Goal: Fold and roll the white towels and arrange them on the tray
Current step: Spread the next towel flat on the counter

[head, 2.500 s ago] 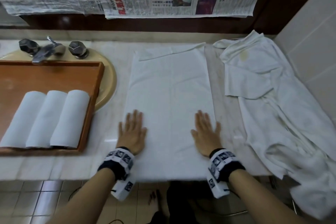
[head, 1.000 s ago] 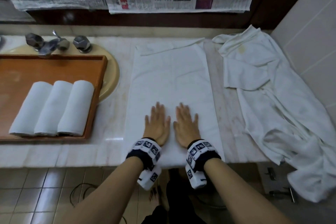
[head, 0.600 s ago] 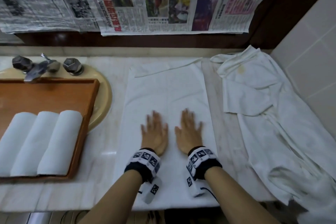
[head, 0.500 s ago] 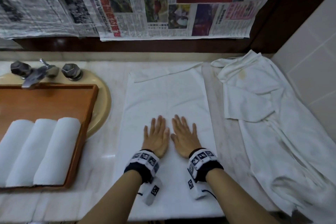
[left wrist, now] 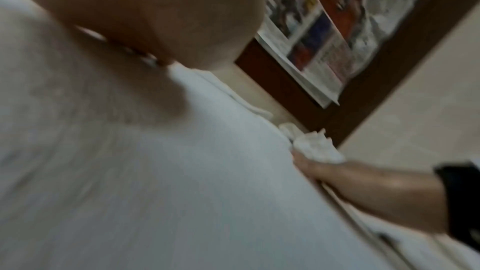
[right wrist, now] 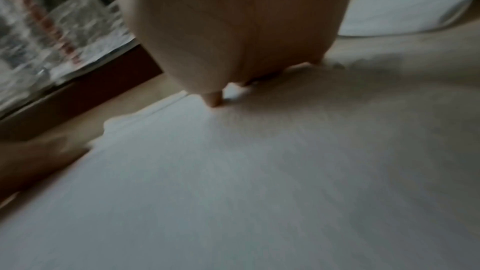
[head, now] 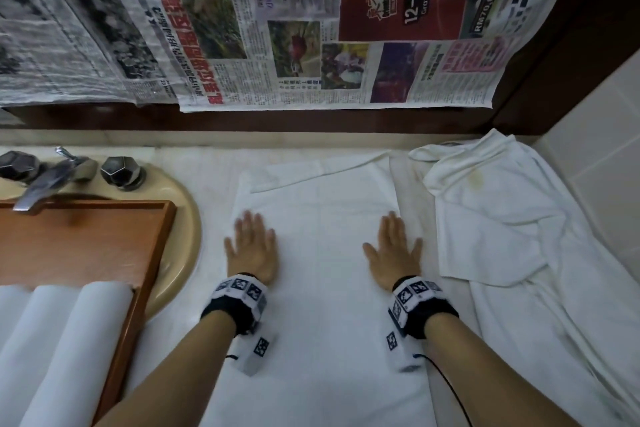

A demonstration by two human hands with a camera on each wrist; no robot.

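A white towel lies folded lengthwise and flat on the marble counter, running from the back wall to the front edge. My left hand presses flat on its left edge, fingers straight. My right hand presses flat near its right edge, fingers straight too. Both wrist views are blurred and show a palm over the white towel. A wooden tray sits over the sink at the left and holds three rolled white towels side by side.
A heap of loose white towels covers the counter's right end against the tiled wall. A tap with two dark knobs stands behind the tray on the beige sink. Newspaper sheets hang over the back wall.
My hands were side by side at the towel's middle; they have slid apart and further up the towel, to its left and right edges, smoothing it flat. The head view has moved closer.
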